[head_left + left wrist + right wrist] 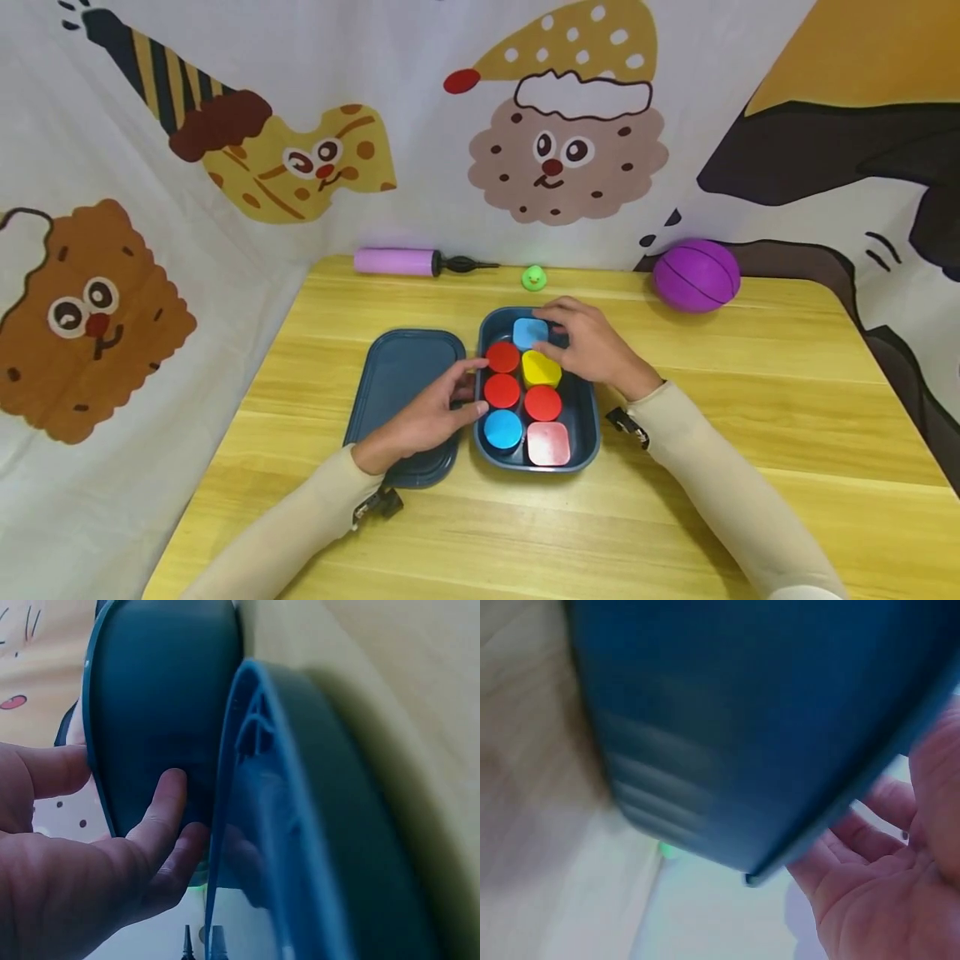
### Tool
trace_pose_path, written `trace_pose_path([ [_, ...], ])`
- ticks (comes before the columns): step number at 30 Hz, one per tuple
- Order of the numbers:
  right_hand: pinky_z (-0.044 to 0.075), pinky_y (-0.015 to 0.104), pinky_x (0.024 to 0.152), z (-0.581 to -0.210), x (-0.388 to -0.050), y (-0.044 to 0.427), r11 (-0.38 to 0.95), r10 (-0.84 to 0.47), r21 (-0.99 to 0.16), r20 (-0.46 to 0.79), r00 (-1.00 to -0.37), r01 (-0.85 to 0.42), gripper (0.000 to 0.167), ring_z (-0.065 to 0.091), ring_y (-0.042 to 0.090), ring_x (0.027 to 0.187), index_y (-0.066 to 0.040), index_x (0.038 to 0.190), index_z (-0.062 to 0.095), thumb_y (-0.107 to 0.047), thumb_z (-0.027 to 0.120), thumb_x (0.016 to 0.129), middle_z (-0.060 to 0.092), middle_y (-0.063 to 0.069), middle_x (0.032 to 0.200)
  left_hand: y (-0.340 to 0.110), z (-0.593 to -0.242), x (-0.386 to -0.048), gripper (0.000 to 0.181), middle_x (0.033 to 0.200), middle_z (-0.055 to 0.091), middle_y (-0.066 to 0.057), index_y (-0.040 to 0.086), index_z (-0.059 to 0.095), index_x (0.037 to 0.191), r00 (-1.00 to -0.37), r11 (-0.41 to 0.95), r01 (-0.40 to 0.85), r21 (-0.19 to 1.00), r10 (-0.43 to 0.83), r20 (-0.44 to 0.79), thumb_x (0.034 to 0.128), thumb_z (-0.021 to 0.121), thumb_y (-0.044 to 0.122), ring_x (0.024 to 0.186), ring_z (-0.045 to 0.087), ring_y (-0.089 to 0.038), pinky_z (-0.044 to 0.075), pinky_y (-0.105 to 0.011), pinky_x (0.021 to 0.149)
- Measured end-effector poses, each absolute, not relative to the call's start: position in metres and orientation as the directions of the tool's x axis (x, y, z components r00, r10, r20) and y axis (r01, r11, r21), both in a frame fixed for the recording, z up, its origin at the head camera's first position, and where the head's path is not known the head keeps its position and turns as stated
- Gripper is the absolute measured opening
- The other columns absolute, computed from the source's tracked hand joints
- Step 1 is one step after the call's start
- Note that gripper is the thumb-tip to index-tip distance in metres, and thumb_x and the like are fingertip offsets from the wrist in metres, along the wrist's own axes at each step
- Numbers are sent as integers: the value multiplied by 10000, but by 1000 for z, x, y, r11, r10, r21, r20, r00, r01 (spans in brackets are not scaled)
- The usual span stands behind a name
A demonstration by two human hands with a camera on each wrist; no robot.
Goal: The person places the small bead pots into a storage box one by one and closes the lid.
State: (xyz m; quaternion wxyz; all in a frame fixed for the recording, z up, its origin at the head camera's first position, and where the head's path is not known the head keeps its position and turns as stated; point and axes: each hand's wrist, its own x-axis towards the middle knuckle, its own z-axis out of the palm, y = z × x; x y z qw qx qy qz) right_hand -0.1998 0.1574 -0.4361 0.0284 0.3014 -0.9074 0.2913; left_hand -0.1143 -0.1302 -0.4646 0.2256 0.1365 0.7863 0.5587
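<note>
A dark blue rectangular box [588,417] stands uncovered on the table. In it lie a square light-blue piece [528,333], a yellow piece [542,372], several round red pieces [502,390], a round blue piece [503,430] and a square pink piece [548,445]. My left hand [427,412] rests at the box's left side, thumb by the rim, other fingers along the outer wall [157,697]. Reaching over the right rim, my right hand [588,343] has thumb and fingertips around the light-blue piece. Whether it grips that piece is unclear; the box wall [727,735] partly hides its fingers.
The dark blue lid [397,375] lies left of the box, under my left forearm. Along the table's back edge are a purple hand pump [397,262], a small green duck [533,278] and a purple ball [697,276]. A printed cloth hangs behind.
</note>
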Motion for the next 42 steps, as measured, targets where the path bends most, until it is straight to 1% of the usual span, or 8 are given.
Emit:
trace_pose_path([
  [9,648,456,877,-413,-168,152,540,-553,-557,331,-765,-631,469,748,320,1066,-25,1322,709,-220,843,917,686,119,1299,-137,-450,-108,614,1562,467,-134,162,386,1616,-874,303,-45,952,450,-185,1060,645,131,1432,519,-346,589,-415,1010],
  [12,651,428,868,-408,-154,144,514,-565,-559,350,-747,-650,449,739,276,1076,-51,1316,714,-235,832,923,708,93,1277,-142,-448,-103,587,1541,491,-141,123,393,1604,-882,302,-46,952,435,-180,1069,634,146,1431,526,-341,582,-407,1022],
  [17,647,380,872,-405,-134,130,476,-566,-600,352,-746,-644,418,706,190,1116,-106,1318,718,-247,817,938,723,22,1246,-157,-447,-95,559,1533,522,-160,114,428,1582,-898,326,-35,945,405,-173,1072,640,203,1398,555,-323,557,-418,1066],
  [22,648,389,852,-407,-117,116,422,-564,-667,338,-754,-615,403,721,181,1046,-119,1321,706,-249,809,954,715,-1,1236,-175,-447,-87,530,1517,544,-197,109,456,1559,-910,325,-33,945,382,-163,1077,639,229,1352,585,-341,587,-332,981],
  [26,638,354,802,-411,-105,101,401,-566,-723,287,-772,-563,406,743,198,991,-140,1342,686,-252,795,967,709,16,1233,-188,-448,-82,533,1508,543,-219,66,451,1556,-918,316,-31,948,366,-152,1082,633,228,1331,590,-361,592,-287,941],
  [30,636,293,862,-415,-97,84,346,-576,-809,216,-788,-475,410,738,220,1070,-120,1368,660,-206,773,983,688,23,1246,-200,-448,-78,526,1499,537,-234,45,454,1546,-927,317,-41,947,341,-154,1086,627,232,1329,585,-381,588,-278,953],
  [37,615,290,945,-426,-82,57,264,-560,-905,137,-817,-333,476,705,252,1169,-73,1438,615,-146,750,988,649,37,1390,-223,-450,-74,521,1477,547,-268,-13,456,1528,-948,297,-67,953,278,-154,1080,632,189,1335,575,-453,581,-243,972],
  [42,590,236,971,-433,-70,39,233,-535,-943,80,-841,-238,561,660,287,1259,-62,1522,531,-145,723,1002,616,64,1440,-240,-450,-68,536,1459,560,-282,-38,454,1527,-958,301,-85,950,236,-161,1072,643,173,1309,595,-421,572,-202,964],
])
